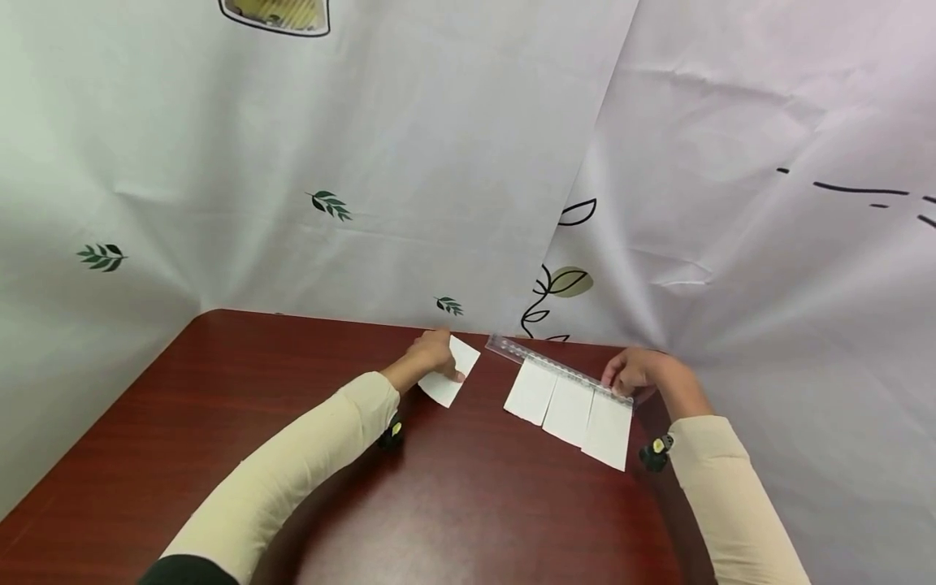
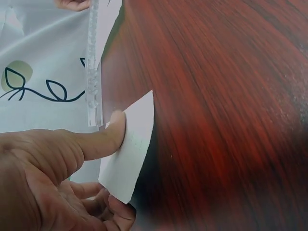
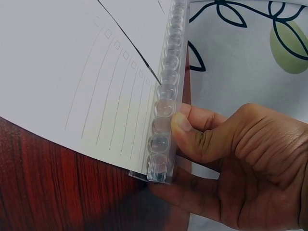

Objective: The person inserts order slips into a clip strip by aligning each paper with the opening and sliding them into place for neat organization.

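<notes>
My left hand (image 1: 435, 354) pinches a white slip of paper (image 2: 131, 144) between thumb and fingers, just over the table. To its right, several white paper slips (image 1: 567, 406) hang in a row from a clear plastic strip (image 1: 559, 370) with round bumps along it. My right hand (image 1: 630, 370) grips the strip's right end, thumb on the near face and fingers behind. In the right wrist view, the nearest slip (image 3: 110, 106) carries thin printed lines and small boxes, its top edge tucked at the strip (image 3: 166, 96). The strip's left end is near my left hand, apart from it.
A dark red wood-grain table (image 1: 439, 504) lies under both hands. Behind its far edge hangs a white printed sheet (image 1: 409, 162) with leaf drawings. Dark wrist devices (image 1: 655, 453) sit at both cuffs.
</notes>
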The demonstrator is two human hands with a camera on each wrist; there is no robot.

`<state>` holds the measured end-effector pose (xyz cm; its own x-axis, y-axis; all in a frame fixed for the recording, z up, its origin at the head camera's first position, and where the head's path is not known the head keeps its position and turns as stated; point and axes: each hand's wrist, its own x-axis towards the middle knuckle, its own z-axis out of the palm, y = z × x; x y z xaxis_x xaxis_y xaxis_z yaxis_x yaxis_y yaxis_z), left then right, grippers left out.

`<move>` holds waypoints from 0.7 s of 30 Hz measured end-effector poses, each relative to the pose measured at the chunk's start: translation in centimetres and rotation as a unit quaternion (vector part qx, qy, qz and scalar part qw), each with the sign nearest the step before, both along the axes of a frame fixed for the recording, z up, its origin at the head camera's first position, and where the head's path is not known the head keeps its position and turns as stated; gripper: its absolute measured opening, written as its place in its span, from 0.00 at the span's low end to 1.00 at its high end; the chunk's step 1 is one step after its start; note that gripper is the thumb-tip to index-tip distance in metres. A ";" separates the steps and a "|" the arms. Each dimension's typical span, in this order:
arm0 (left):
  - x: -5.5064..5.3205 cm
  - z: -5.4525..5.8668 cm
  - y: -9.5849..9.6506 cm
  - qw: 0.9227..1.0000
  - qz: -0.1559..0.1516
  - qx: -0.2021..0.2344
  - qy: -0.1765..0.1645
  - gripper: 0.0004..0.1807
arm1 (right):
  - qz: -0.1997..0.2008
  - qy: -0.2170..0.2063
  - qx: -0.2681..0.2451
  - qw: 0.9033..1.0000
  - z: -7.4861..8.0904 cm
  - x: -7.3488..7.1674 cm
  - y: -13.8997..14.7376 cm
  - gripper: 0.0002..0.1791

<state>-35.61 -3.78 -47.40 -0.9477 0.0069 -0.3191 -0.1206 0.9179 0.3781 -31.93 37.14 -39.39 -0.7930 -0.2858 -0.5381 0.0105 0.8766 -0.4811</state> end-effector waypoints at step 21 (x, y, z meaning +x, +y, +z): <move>4.6 3.7 -0.5 0.959 0.030 0.278 0.037 0.26 | 0.008 0.000 0.003 1.000 -0.4 -0.4 0.3 0.14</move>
